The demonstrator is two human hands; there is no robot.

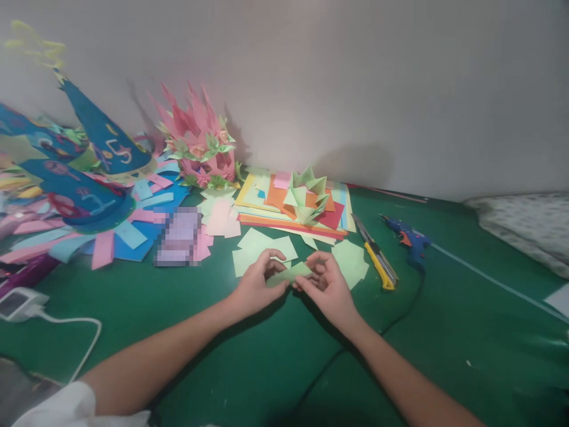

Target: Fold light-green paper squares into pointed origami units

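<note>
Between both hands is a folded strip of light green paper, slightly tilted, above the green table. My left hand pinches its left end, thumb along the near side. On the other end, my right hand is closed with thumb and fingers on the paper. Loose light green paper pieces lie just beyond the left hand, and more green paper pieces lie beyond the right. A green folded-paper crown shape sits on a stack of coloured paper farther back.
To the right are a yellow utility knife and a blue glue gun with its cord crossing the table. Blue cone hats and a pink paper crown stand at left. A white cable lies near my left arm.
</note>
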